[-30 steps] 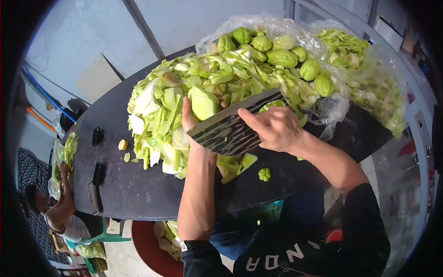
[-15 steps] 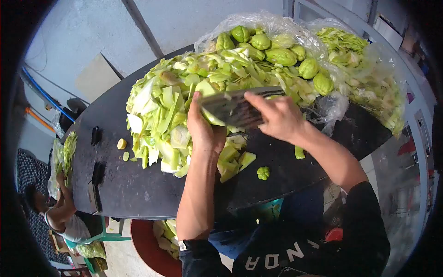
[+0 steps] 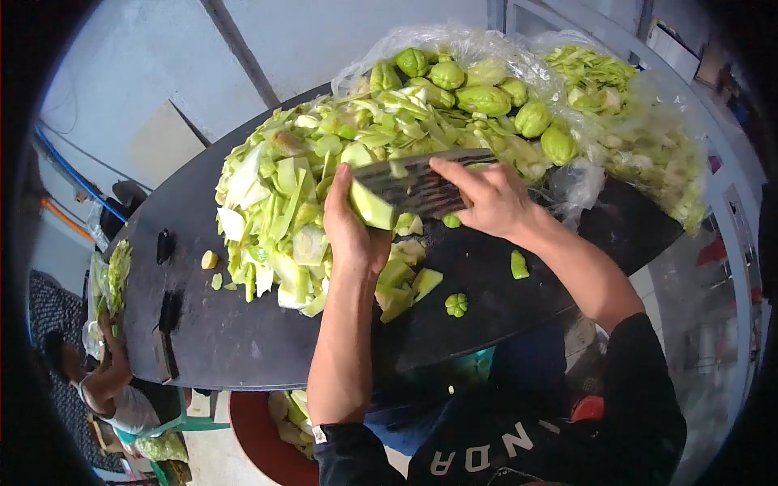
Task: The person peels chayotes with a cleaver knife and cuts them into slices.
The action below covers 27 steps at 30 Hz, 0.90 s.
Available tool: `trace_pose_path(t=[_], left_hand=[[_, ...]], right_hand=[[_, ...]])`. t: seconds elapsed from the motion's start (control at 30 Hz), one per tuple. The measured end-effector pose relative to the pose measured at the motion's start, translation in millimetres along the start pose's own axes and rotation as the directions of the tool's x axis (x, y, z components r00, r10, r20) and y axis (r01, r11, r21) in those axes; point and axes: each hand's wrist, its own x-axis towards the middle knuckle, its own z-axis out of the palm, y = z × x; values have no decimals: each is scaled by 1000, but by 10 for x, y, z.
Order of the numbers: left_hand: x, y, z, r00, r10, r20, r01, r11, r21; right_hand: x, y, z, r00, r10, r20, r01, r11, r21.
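Observation:
My left hand (image 3: 356, 236) is wrapped round a pale green chayote piece (image 3: 370, 204) with its cut face showing. My right hand (image 3: 492, 197) grips a wide cleaver (image 3: 421, 182), index finger along the blade, which lies against the piece. The blade is partly blurred. Behind both hands spreads a big heap of green peels and slices (image 3: 275, 190). Whole chayotes (image 3: 483, 100) rest on clear plastic at the back of the heap. Cut chunks (image 3: 395, 283) lie just below my left hand.
On the dark table (image 3: 243, 332) are a small green piece (image 3: 456, 304), a green strip (image 3: 519, 265) and a dark case (image 3: 164, 353). A red tub (image 3: 267, 441) stands below. A bag of slices (image 3: 648, 146) is at right. Another person (image 3: 121, 397) sits at far left.
The cleaver has swung from across the top of the piece to its right side. My left hand has turned with the piece. A green strip now lies on the table at right.

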Motion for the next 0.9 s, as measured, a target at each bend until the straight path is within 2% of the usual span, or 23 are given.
trace_pose_path(t=[0.03,0.1,0.13,0.2,0.27,0.3,0.33,0.4,0.47,0.5,0.53,0.6,0.67,0.7,0.73,0.8,0.83,0.87,0.9], left_hand=[[5,-5,-30,1000,2,1,-2,1000,-6],[11,-1,-134,991,-126,52,126,992,5],[13,19,-101,989,-149,15,149,989,-11],[83,-38,-269,975,-156,158,158,987,-4],[-37,20,-44,985,-118,128,113,993,45],[-81,36,50,992,-73,98,64,994,94],[-76,34,35,985,-103,135,89,990,111],[-72,38,62,988,-99,122,92,994,59],[-104,45,152,988,-149,44,149,989,-10],[-53,42,-41,982,-188,24,187,980,64],[66,20,-123,957,-264,119,277,954,-110],[23,-10,-114,946,-298,131,313,943,-116],[-56,-20,5,992,-72,106,56,988,145],[-62,-10,9,984,-94,153,70,985,155],[-51,-4,6,982,-94,164,69,986,155],[-52,6,39,978,-100,182,78,989,123],[-92,18,87,985,-82,153,72,995,69],[-130,35,162,986,-167,22,168,985,-34],[36,-21,-133,957,-253,141,263,963,-53]], right_hand=[[-2,-29,-28,999,-50,18,50,999,20],[-5,-175,-77,986,-161,51,159,987,36],[43,-261,-127,979,-201,32,199,978,63],[2,-187,-53,983,-183,5,182,982,56],[18,-34,4,1000,25,8,-25,998,50],[12,45,3,976,201,88,-204,979,26],[-11,105,1,953,277,119,-280,960,13],[-17,95,-20,993,116,14,-117,992,50],[-12,-23,-87,999,-28,41,24,995,95],[6,-110,-109,994,-96,53,91,993,81],[10,-171,-102,985,-167,31,164,982,98],[9,-177,-74,992,-99,80,89,989,116],[72,-51,11,964,247,93,-258,958,129],[76,42,12,917,372,146,-386,918,86],[48,72,-5,918,372,138,-385,920,80],[3,84,-36,949,296,112,-308,944,118],[-3,31,-58,979,187,82,-195,976,97],[-16,15,-58,998,35,46,-39,994,100],[1,-33,-51,997,-70,16,68,990,123]])
